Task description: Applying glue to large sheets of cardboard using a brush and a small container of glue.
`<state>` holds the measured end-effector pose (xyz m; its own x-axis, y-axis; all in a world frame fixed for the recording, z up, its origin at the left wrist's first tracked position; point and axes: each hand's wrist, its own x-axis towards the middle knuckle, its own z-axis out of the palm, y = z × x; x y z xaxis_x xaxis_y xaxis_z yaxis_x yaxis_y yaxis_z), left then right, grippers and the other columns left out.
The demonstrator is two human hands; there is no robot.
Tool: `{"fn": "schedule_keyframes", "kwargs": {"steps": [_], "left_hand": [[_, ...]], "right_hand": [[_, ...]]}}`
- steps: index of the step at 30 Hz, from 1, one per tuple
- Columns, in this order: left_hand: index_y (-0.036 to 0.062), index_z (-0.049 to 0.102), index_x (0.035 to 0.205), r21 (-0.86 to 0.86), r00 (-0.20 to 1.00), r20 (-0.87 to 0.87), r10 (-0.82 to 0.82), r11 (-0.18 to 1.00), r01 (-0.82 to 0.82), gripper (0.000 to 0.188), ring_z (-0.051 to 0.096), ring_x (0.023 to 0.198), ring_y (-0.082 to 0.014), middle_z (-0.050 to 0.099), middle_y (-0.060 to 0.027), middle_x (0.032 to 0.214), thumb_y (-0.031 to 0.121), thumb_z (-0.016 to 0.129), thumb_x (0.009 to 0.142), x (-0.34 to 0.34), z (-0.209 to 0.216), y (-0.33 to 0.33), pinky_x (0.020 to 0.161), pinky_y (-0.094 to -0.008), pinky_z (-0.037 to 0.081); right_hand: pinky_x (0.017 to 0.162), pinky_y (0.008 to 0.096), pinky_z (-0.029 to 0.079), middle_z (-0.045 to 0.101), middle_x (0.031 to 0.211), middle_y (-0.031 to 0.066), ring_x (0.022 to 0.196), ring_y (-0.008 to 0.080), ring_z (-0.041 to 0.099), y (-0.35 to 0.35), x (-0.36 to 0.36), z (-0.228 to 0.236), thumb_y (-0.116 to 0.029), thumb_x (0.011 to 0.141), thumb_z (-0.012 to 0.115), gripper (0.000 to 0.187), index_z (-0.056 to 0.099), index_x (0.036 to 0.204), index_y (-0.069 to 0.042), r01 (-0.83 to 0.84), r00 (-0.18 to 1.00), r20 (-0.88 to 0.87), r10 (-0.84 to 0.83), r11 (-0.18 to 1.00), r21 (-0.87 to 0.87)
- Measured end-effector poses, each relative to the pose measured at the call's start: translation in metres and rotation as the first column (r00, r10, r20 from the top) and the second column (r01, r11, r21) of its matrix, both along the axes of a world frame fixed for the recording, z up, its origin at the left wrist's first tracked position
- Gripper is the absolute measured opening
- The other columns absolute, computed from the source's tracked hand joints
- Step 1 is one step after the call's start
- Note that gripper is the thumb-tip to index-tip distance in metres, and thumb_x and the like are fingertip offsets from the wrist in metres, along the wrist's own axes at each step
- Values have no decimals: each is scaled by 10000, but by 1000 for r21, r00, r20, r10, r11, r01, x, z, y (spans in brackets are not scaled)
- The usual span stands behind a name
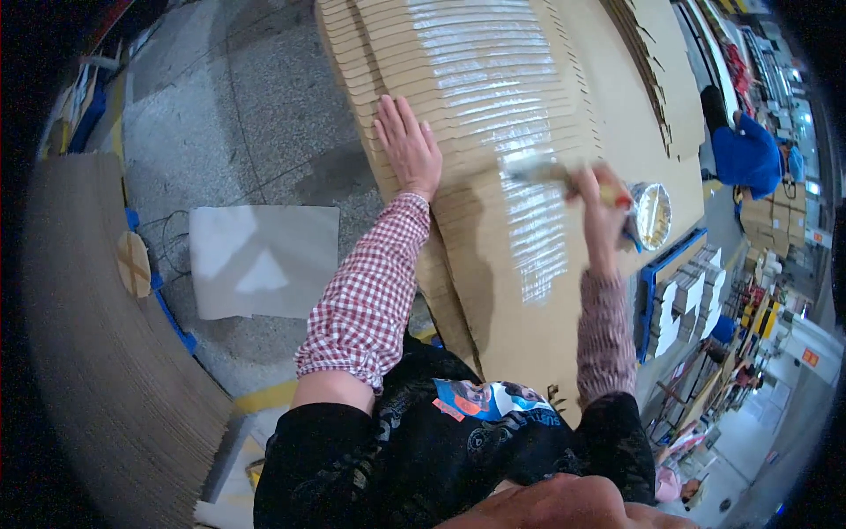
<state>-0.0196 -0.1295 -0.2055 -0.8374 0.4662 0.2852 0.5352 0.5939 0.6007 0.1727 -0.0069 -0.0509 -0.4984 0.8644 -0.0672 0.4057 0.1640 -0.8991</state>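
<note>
Overlapping flat cardboard sheets (493, 326) lie fanned out before me, their edges stepped in close rows. A wet, shiny whitish strip (529, 234) runs down across these edges. My left hand (410, 152) lies flat on the left side of the sheets, fingers stretched out. My right hand (599, 207) is closed round the handle of a brush (538, 172), blurred by motion. The bristles point left, over the shiny strip; whether they touch it I cannot tell. Just right of that hand stands an open tub (654, 218) with pale, creamy stuff inside and round its rim.
A tall stack of cardboard (115, 353) rises at the left. On the floor lies a pale sheet (264, 264). More cardboard (665, 70) is at the far right of the work surface. Beyond it are a person in blue (745, 154) and a blue-edged pallet (656, 300) with stacked pieces.
</note>
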Motion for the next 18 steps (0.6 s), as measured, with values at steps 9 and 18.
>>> {"fn": "schedule_keyframes", "kwargs": {"steps": [9,18], "left_hand": [[-17,210,1419,34,996,83,-35,999,32,541,139,1384,-364,135,-232,1492,207,352,948,8,11,1,1119,-478,77],[-44,166,1418,49,991,117,-59,997,54,575,114,1382,-396,115,-251,1486,160,383,926,12,7,4,1123,-493,75]], "right_hand": [[532,271,400,537,611,61,578,120,508,-11,5,-40,-138,802,692,220,582,682,9,-259,962,138,237,950,172],[478,243,365,531,586,18,511,92,478,23,-141,0,-110,797,706,228,567,649,-8,-132,967,-193,168,974,186]]}}
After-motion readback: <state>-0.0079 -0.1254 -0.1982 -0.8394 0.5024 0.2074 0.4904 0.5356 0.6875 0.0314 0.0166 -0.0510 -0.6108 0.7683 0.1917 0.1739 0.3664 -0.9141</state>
